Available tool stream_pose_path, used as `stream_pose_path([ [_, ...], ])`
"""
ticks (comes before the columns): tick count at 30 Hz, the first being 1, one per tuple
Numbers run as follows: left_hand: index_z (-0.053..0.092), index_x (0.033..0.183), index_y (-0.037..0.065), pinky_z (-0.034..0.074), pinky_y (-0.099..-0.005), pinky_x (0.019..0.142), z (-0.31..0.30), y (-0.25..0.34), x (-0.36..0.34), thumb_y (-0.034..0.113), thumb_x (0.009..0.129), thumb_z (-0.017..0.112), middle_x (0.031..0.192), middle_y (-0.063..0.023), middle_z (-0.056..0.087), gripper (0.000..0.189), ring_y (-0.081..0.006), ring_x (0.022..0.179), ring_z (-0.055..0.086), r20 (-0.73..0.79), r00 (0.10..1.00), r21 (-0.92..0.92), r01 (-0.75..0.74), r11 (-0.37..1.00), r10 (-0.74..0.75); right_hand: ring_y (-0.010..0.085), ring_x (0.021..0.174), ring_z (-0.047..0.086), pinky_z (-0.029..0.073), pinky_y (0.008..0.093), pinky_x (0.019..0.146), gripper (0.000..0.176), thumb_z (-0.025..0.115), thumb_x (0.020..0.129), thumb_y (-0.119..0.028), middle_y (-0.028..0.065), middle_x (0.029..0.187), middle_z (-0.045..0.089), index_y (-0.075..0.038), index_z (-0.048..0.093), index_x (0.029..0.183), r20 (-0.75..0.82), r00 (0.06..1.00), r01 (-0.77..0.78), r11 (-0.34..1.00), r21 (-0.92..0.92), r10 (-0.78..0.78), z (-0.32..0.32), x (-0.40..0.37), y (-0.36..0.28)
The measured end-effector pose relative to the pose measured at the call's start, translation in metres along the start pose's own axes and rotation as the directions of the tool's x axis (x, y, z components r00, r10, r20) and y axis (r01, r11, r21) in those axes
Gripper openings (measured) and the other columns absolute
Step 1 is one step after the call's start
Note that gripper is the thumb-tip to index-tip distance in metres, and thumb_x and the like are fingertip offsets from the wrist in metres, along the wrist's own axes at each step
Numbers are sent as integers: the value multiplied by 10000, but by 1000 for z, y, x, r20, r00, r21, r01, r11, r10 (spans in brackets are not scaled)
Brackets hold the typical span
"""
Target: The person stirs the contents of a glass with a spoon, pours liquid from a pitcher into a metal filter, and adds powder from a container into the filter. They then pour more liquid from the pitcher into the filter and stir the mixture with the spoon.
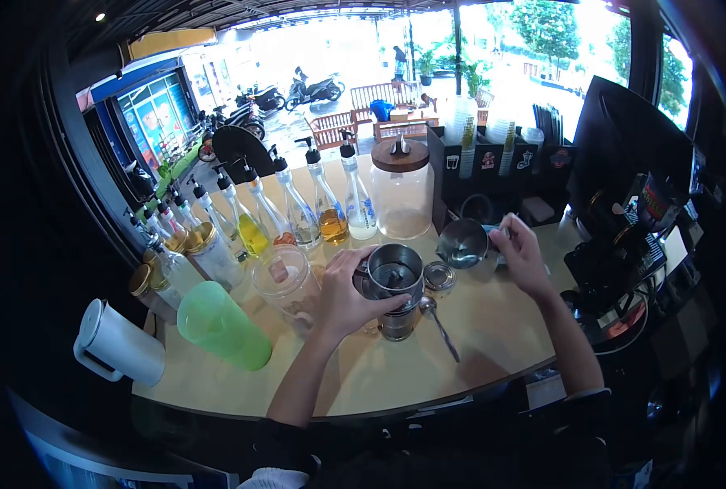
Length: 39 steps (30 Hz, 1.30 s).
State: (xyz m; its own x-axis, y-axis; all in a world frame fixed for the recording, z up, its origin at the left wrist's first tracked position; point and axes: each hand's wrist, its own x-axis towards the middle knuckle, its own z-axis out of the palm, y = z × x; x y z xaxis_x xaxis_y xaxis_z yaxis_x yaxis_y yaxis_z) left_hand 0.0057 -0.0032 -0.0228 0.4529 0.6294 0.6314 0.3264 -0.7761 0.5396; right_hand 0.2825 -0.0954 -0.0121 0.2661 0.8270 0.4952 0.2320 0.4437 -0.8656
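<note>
My left hand is wrapped round a metal cup, which stands over a smaller metal and glass vessel on the counter. Raised to the right, my right hand pinches the handle of a small round metal pan or strainer; its contents are too dark to tell. A metal spoon lies just right of the vessel. Behind the spoon is a small round lid. To the left of my left hand stands a clear plastic container with a lid.
Syrup bottles with black pumps line the counter's back left. A glass jar with a wooden lid stands behind the cup. Further left are a green pitcher and a white jug. A black cup organizer and dark equipment occupy the right.
</note>
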Motion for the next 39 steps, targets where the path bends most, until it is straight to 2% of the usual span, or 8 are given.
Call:
stream_pose_path([
  [3,610,1126,-16,489,-344,893,-4,0,5,331,541,883,999,-122,648,733,-220,957,637,31,999,-22,-13,1000,13,29,634,344,310,217,550,243,620,906,-150,-42,656,389,-43,445,776,73,988,152,958,-243,-138,5,27,-15],
  [7,615,1137,-13,489,-338,905,-7,1,8,330,533,885,1017,-125,643,745,-219,969,636,79,997,-46,30,998,-26,58,606,318,305,247,524,266,638,883,-157,-15,635,362,-25,429,783,180,979,162,908,-386,-98,19,47,-38],
  [9,623,1122,15,329,-461,1084,-6,-2,8,435,526,859,1036,-131,667,766,-273,1001,630,133,988,-112,93,989,-77,65,602,333,317,252,526,270,643,876,-155,-1,636,377,-20,428,782,232,965,217,877,-430,-125,28,54,-50],
  [10,623,1122,15,329,-461,1084,-6,-3,9,435,526,859,1036,-131,667,766,-273,1001,630,133,988,-114,95,989,-79,72,599,349,329,257,528,274,648,868,-154,14,636,392,-15,427,782,282,948,270,841,-468,-148,33,56,-55],
  [16,625,1120,17,283,-497,1108,-10,-2,10,428,531,856,1005,-122,678,754,-272,983,642,192,977,-110,110,988,-87,95,621,389,356,274,566,288,641,871,-160,42,663,432,-17,406,786,402,899,368,800,-473,-176,53,63,-68],
  [32,628,1114,-3,297,-463,1093,-10,-10,9,438,516,861,961,-128,688,779,-264,936,658,169,983,-134,88,987,-65,182,587,430,390,316,551,292,646,853,-167,86,658,421,-1,424,765,449,874,421,754,-504,-187,63,70,-67],
  [34,628,1115,-3,293,-466,1096,-10,-10,9,440,516,860,958,-128,689,780,-264,938,657,166,984,-141,89,986,-65,208,596,556,454,329,559,255,664,838,-144,135,689,515,31,478,840,485,856,462,685,-563,-179,62,70,-69],
  [39,626,1120,-13,360,-413,1048,-12,-5,10,413,521,863,968,-129,688,773,-261,940,651,179,980,-94,99,991,-81,230,592,556,443,353,549,251,657,836,-138,139,676,509,30,470,833,469,869,416,746,-520,-157,66,67,-72],
])
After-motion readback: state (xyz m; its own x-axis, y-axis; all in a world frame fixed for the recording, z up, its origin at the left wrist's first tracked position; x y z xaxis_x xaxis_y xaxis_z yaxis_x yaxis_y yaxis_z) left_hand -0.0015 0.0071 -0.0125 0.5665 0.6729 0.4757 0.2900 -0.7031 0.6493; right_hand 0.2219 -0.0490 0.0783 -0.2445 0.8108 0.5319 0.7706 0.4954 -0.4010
